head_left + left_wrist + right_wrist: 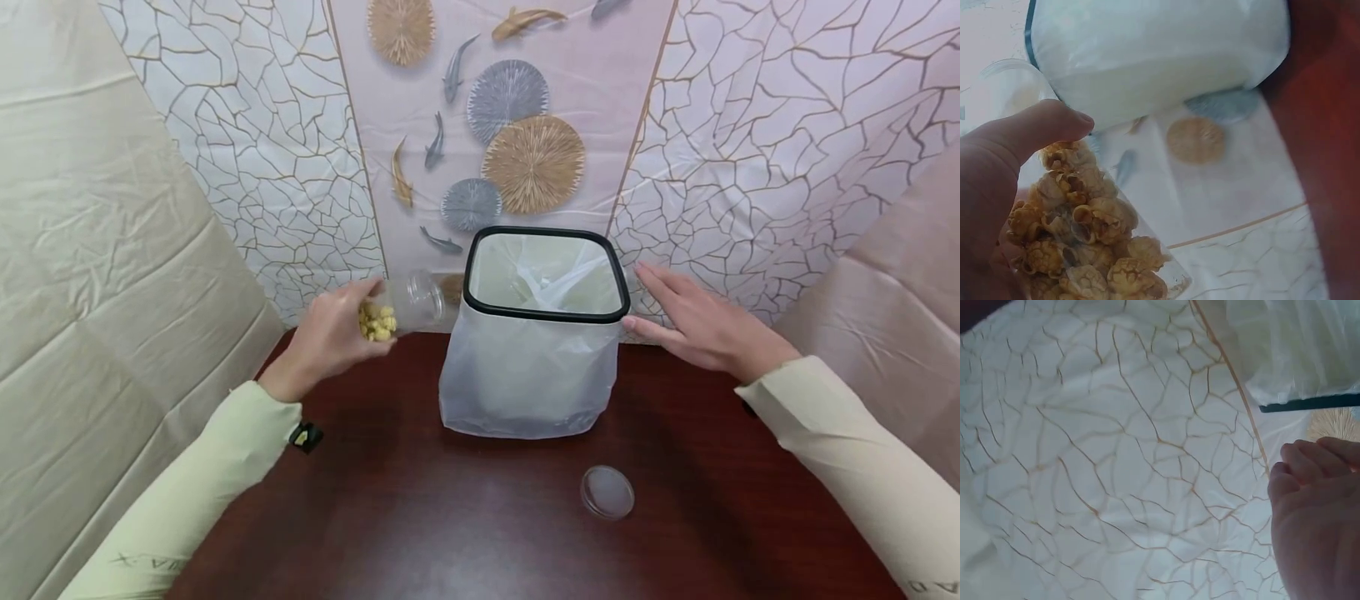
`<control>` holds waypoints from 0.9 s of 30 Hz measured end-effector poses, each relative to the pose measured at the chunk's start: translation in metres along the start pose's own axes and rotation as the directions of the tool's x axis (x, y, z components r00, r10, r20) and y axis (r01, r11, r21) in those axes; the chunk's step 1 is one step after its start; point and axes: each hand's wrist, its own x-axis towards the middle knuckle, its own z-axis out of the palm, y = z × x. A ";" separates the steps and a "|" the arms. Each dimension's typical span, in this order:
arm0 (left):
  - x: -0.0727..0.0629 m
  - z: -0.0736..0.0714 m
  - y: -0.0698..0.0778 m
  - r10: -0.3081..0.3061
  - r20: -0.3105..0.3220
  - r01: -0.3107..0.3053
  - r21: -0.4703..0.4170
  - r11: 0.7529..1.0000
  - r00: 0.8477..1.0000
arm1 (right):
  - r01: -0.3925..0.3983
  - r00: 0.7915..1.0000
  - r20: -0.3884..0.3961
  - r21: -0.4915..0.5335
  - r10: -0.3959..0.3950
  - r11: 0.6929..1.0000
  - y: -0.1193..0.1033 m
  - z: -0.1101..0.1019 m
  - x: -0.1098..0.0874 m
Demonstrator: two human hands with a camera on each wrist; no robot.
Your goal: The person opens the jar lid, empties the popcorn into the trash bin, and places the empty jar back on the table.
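Nearest you, your two pale sleeves (225,450) each carry printed lettering: an X shows on the left one, but neither run can be read whole. One clear round lid (607,492) lies on the dark red-brown table (450,542). Your left hand (335,329) is clamped around one clear jar (412,302), tipped sideways, mouth toward the bin; the popcorn (377,322) lies at its base end, pieces too overlapped to count. Your right hand (697,321) has its fingers straight at the far side of one black-rimmed wastebasket (547,316); you cannot tell whether the thumb touches the rim. One translucent bag (525,383) lines the bin and hangs over its outside. Behind, the backdrop (570,50) shows six fish, two gold and four grey, and five discs, three gold and two grey.
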 end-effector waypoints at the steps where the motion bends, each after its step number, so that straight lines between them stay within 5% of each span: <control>1: 0.006 -0.003 0.001 0.007 0.000 -0.007 0.008 1.000 1.000 | 0.013 1.000 0.003 -0.002 -0.013 1.000 -0.001 -0.002 0.005; 7: 0.039 -0.019 0.008 0.060 0.013 -0.061 0.080 0.995 0.998 | 0.069 0.997 0.022 -0.053 -0.068 0.996 -0.009 -0.005 0.028; 12: 0.059 -0.026 0.013 0.111 0.037 -0.114 0.116 0.987 0.993 | 0.044 0.996 0.074 -0.058 -0.039 0.997 -0.014 0.002 0.037; 27: 0.094 -0.030 0.031 0.233 0.082 -0.246 0.241 0.939 0.969 | 0.035 0.996 0.080 -0.022 -0.033 0.999 -0.011 0.015 0.039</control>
